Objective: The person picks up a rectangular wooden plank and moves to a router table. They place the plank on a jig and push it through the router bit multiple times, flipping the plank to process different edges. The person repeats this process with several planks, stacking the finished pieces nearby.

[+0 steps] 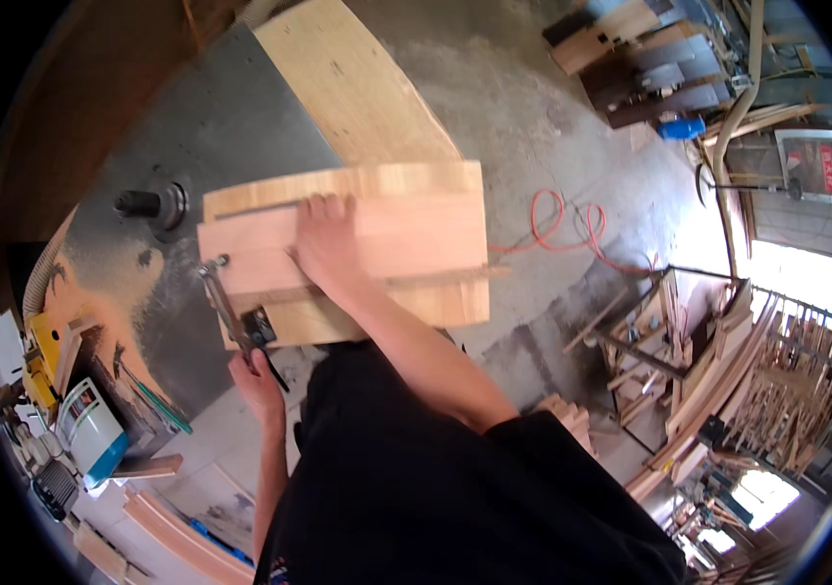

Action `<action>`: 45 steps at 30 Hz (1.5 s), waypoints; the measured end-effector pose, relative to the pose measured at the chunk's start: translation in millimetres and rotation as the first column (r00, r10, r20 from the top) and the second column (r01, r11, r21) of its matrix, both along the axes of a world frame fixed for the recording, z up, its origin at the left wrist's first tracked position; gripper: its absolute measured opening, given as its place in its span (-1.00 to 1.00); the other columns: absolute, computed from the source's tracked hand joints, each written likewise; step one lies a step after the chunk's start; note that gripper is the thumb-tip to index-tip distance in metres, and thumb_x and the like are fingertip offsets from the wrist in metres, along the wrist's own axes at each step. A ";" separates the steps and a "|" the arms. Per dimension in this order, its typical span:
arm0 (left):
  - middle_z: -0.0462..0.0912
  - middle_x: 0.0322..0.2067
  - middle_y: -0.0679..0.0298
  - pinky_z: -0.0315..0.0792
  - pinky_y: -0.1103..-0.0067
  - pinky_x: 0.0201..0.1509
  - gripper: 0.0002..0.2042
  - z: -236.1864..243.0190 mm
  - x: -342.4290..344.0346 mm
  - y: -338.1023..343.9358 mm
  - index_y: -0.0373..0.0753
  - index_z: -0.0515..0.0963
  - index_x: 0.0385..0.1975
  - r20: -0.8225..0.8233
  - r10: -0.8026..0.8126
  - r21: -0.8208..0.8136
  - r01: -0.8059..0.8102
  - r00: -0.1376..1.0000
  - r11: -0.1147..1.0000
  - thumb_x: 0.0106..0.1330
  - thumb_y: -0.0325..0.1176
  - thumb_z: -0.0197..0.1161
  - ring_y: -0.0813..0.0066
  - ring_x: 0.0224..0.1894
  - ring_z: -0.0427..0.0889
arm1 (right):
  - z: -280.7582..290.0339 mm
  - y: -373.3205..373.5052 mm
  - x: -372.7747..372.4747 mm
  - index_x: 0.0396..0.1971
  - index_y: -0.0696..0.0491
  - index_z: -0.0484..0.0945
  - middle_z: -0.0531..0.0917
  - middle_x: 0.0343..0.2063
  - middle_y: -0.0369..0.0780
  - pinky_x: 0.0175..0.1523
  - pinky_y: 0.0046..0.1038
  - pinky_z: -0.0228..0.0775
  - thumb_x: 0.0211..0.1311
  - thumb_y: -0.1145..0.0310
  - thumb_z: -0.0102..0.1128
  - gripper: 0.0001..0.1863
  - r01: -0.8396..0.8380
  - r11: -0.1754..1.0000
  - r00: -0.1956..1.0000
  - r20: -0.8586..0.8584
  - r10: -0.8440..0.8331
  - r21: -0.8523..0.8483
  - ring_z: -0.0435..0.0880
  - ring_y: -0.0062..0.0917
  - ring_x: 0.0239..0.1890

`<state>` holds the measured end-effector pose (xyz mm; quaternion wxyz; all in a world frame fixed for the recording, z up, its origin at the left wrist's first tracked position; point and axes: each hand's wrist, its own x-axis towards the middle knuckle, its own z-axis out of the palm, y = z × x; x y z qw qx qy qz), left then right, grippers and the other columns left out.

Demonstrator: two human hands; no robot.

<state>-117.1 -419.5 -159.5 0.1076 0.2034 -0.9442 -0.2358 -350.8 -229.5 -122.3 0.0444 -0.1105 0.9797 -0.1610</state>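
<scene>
A pinkish board lies on a wider pale wooden base with a curved far edge. My right hand rests on top of the board, fingertips at its far edge and thumb spread to the side. At the base's left end is a metal clamp with a long bar, its upper end against the board. My left hand is closed around the bar's lower end, beside a dark handle. A small black block sits next to the bar.
A grey machine table carries an upright dark spindle and scattered sawdust. A long pale plank extends beyond the base. An orange cord loops over the floor. Wood racks stand at right, a white-and-blue container at left.
</scene>
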 end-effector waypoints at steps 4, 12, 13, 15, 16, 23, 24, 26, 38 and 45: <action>0.40 -0.57 0.35 0.34 0.55 -0.55 -0.57 22.2 7.7 5.4 -0.26 0.32 0.36 0.234 0.087 0.636 -0.220 0.968 0.740 0.68 -0.11 -0.08 0.49 -0.65 0.39 | -16.4 -3.5 -11.8 0.00 0.12 0.59 0.59 -0.04 -0.14 0.34 0.07 0.20 -0.03 0.00 0.56 -0.33 0.022 0.999 1.000 0.017 -0.022 0.035 0.50 -0.25 0.15; 0.14 -0.65 0.51 0.01 0.66 -0.78 -0.57 97.7 -19.0 16.7 0.04 0.22 0.37 0.652 0.096 0.564 -0.566 0.752 0.601 0.66 0.07 -0.16 0.73 -0.79 0.07 | -18.8 5.9 -42.4 0.00 0.08 0.61 0.64 -0.03 -0.15 0.19 -0.09 0.38 0.01 -0.04 0.56 -0.35 -0.104 0.993 0.975 0.192 0.112 -0.053 0.55 -0.26 0.14; 0.14 -0.65 0.51 0.01 0.67 -0.77 -0.58 100.4 -21.8 15.2 0.04 0.23 0.36 0.673 0.073 0.559 -0.571 0.736 0.602 0.66 0.08 -0.16 0.73 -0.79 0.07 | -18.7 7.8 -47.8 0.01 0.08 0.61 0.65 -0.02 -0.15 0.18 -0.10 0.40 0.03 -0.05 0.55 -0.35 -0.116 0.991 0.966 0.225 0.127 -0.063 0.55 -0.25 0.15; 0.12 -0.65 0.51 0.02 0.66 -0.77 -0.58 101.4 -21.4 11.6 0.05 0.22 0.34 0.693 0.057 0.561 -0.586 0.719 0.585 0.66 0.09 -0.18 0.72 -0.78 0.08 | -19.1 10.7 -54.1 0.04 0.09 0.60 0.65 0.01 -0.15 0.17 -0.11 0.42 0.06 -0.07 0.53 -0.33 -0.103 0.991 0.964 0.238 0.120 -0.080 0.55 -0.24 0.16; 0.13 -0.65 0.51 0.03 0.66 -0.77 -0.59 99.9 -18.9 10.0 0.05 0.22 0.34 0.691 0.071 0.559 -0.594 0.719 0.578 0.67 0.09 -0.18 0.71 -0.78 0.08 | -19.7 12.1 -56.0 0.05 0.10 0.59 0.65 0.02 -0.15 0.17 -0.12 0.42 0.07 -0.08 0.52 -0.32 -0.098 0.991 0.962 0.246 0.117 -0.088 0.55 -0.23 0.17; 0.16 -0.63 0.49 0.08 0.65 -0.77 -0.63 107.9 -24.2 12.9 0.06 0.24 0.27 0.702 0.030 0.572 -0.588 0.712 0.571 0.67 0.08 -0.21 0.69 -0.77 0.11 | -17.5 17.6 -68.7 0.12 0.10 0.57 0.64 0.05 -0.13 0.19 -0.06 0.41 0.04 -0.03 0.56 -0.28 -0.066 0.979 0.912 0.387 0.137 -0.192 0.54 -0.21 0.20; 0.16 -0.63 0.48 0.08 0.65 -0.77 -0.64 108.6 -25.1 13.7 0.06 0.25 0.24 0.707 0.037 0.565 -0.595 0.706 0.572 0.67 0.09 -0.21 0.69 -0.77 0.11 | -17.9 18.0 -67.8 0.11 0.10 0.57 0.64 0.05 -0.13 0.18 -0.04 0.41 0.03 -0.03 0.57 -0.28 -0.057 0.979 0.915 0.381 0.130 -0.197 0.54 -0.21 0.20; 0.17 -0.63 0.48 0.09 0.65 -0.77 -0.66 109.7 -26.7 14.8 0.06 0.27 0.20 0.717 0.049 0.550 -0.607 0.695 0.573 0.67 0.09 -0.21 0.69 -0.77 0.12 | -18.4 17.3 -65.8 0.11 0.10 0.58 0.64 0.05 -0.13 0.17 -0.02 0.41 0.02 -0.02 0.58 -0.28 -0.046 0.978 0.921 0.371 0.119 -0.201 0.54 -0.21 0.20; 0.20 -0.63 0.46 0.08 0.63 -0.78 -0.66 101.5 -20.1 4.1 0.02 0.26 -0.16 0.680 0.013 0.581 -0.550 0.733 0.599 0.66 0.14 -0.21 0.66 -0.79 0.13 | -29.7 13.1 -64.2 0.04 0.09 0.62 0.66 -0.01 -0.13 0.01 -0.04 0.44 -0.07 -0.04 0.64 -0.27 -0.029 0.980 0.955 0.286 0.085 -0.195 0.58 -0.25 0.10; 0.18 -0.63 0.47 0.10 0.64 -0.78 -0.66 102.4 -18.8 6.4 0.07 0.26 0.18 0.685 0.041 0.575 -0.575 0.727 0.582 0.66 0.12 -0.19 0.68 -0.78 0.13 | -30.7 10.8 -63.5 0.03 0.09 0.62 0.65 -0.01 -0.13 0.02 -0.05 0.43 -0.08 -0.04 0.65 -0.27 -0.031 0.982 0.953 0.292 0.085 -0.185 0.57 -0.26 0.11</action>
